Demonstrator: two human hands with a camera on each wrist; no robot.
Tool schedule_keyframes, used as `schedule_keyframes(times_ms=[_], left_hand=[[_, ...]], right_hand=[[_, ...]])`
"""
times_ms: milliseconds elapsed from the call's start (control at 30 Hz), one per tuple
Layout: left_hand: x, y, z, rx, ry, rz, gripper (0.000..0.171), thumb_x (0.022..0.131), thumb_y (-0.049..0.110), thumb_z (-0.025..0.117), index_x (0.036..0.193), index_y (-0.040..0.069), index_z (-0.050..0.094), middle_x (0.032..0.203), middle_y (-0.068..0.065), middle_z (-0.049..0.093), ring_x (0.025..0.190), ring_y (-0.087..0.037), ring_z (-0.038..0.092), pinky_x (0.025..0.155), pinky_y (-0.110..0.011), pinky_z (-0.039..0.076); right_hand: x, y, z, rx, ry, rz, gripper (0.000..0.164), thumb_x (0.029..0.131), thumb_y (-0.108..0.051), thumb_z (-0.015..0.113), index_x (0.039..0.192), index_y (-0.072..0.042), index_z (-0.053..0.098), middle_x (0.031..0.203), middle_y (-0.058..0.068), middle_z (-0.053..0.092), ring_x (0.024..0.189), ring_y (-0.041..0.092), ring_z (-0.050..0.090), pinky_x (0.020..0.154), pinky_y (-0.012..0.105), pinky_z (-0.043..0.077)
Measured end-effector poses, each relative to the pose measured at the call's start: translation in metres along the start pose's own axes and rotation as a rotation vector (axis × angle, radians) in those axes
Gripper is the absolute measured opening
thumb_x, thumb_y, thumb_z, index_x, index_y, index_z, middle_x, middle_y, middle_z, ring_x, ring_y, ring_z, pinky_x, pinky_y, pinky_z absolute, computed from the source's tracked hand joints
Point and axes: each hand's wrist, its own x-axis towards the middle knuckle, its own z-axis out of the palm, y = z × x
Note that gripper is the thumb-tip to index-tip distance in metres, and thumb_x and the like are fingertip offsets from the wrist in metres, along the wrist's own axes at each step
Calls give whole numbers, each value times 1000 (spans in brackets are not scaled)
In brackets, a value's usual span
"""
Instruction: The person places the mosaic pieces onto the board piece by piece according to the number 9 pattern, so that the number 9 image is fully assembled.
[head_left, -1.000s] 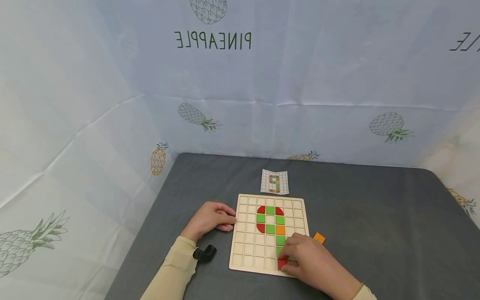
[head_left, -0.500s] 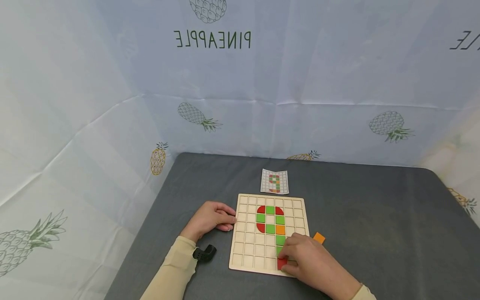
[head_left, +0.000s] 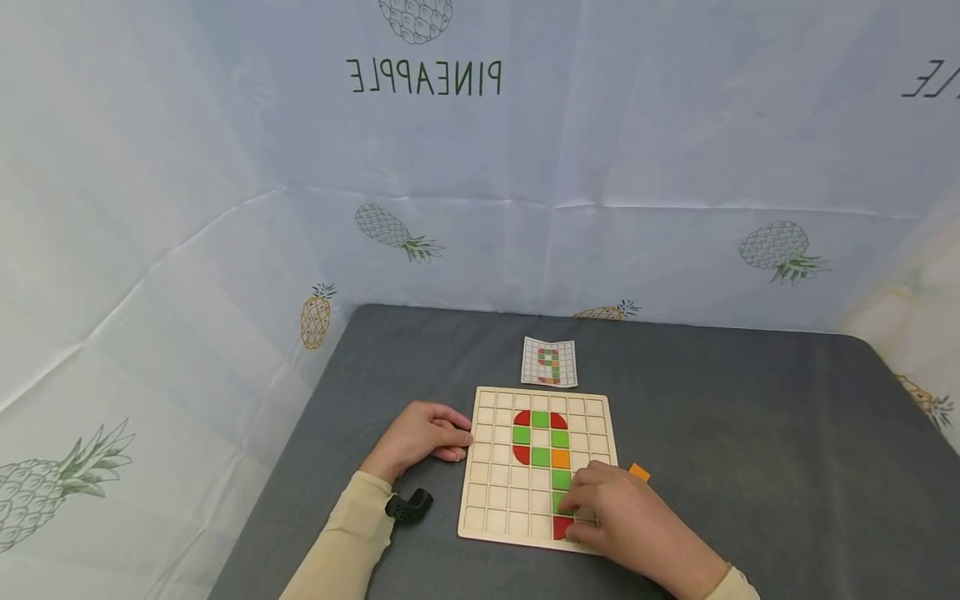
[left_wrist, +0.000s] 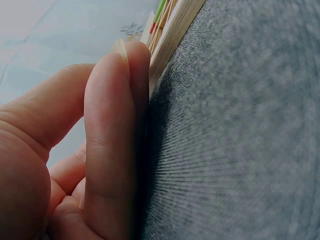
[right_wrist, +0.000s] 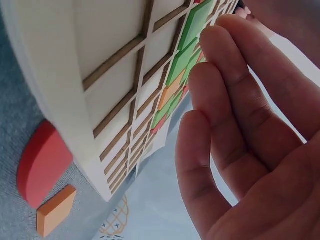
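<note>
A wooden grid board (head_left: 498, 500) lies on the grey table, with red, green and orange tiles in some of its squares. My left hand (head_left: 420, 437) rests at the board's left edge, its fingertips right at the rim in the left wrist view. Low on the board, my right hand (head_left: 618, 521) hovers with loosely bent fingers beside a red tile (head_left: 561, 527) with a curved side. In the right wrist view the fingers (right_wrist: 205, 92) hold nothing visible. Just above that red tile, a green tile (head_left: 558, 502) is partly covered by the fingertips.
A creased paper card (head_left: 549, 362) with a coloured grid pattern lies behind the board. Right of the board is a loose orange tile (head_left: 639, 472); the right wrist view also shows a loose red quarter-round tile (right_wrist: 42, 165). A pineapple-print cloth (head_left: 637, 125) hangs behind the table.
My right thumb and fingers have drawn slightly right and back from the red tile, so more of it shows in its square. The left hand has stayed put.
</note>
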Motion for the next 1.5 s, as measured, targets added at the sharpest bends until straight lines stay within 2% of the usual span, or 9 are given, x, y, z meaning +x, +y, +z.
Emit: schedule_keyframes(times_ms=[167,267,433,667,733,867,1100,1333,1500], left_hand=[[1,0,1,-5,-12,7,32,86,18,93,113,5,81,87,-8,82,71,-13,79,70,-31,68],[2,1,0,2,-13,9,32,86,19,93,112,6,81,87,-8,82,72,-14,79,71,-31,68],[0,1,-1,15,-7,6,30,86,20,93,111,7,81,87,-8,82,72,-15,79,71,-32,69],[-2,2,-3,19,0,1,32,87,20,92,113,5,81,88,-9,82,72,-15,79,71,-32,69],[-3,2,-3,23,1,2,32,87,21,92,113,5,81,89,-9,82,73,-15,79,72,-32,69],[-3,1,-3,29,-1,0,32,88,21,92,113,6,81,89,-9,83,73,-15,80,72,-32,69],[-2,-1,-1,19,-24,13,32,87,21,92,113,5,81,89,-9,83,74,-15,80,72,-32,69],[-1,0,-1,16,-23,3,32,87,22,92,113,7,81,90,-8,83,74,-15,80,72,-31,69],[0,-1,-3,17,-16,2,31,87,21,92,112,6,81,89,-8,83,74,-14,80,72,-31,69]], right_hand=[[-5,8,-8,-24,18,25,20,83,-18,93,99,-27,85,96,-20,70,90,-3,58,72,23,56],[-12,20,-18,-50,46,98,23,83,-19,93,102,-30,84,99,-21,69,92,-1,58,70,23,55],[-28,49,-32,-94,82,233,30,82,-23,96,107,-34,82,107,-21,68,97,4,61,77,28,60],[-43,87,-47,68,68,329,40,84,-21,94,116,-39,80,115,-22,70,109,10,68,87,33,63],[-45,96,-50,111,50,335,41,85,-23,93,119,-40,79,117,-21,70,109,9,67,87,31,61],[-44,108,-52,195,-1,292,39,88,-26,91,123,-40,79,117,-17,71,106,6,64,84,27,59],[-38,116,-48,288,-86,258,36,90,-28,88,124,-38,80,117,-14,70,105,4,61,83,24,57],[-35,118,-45,333,-96,231,35,89,-26,89,123,-33,81,116,-8,68,102,7,58,78,23,53],[-32,119,-45,338,-94,237,33,89,-26,90,120,-34,82,115,-9,68,101,8,58,76,23,52]])
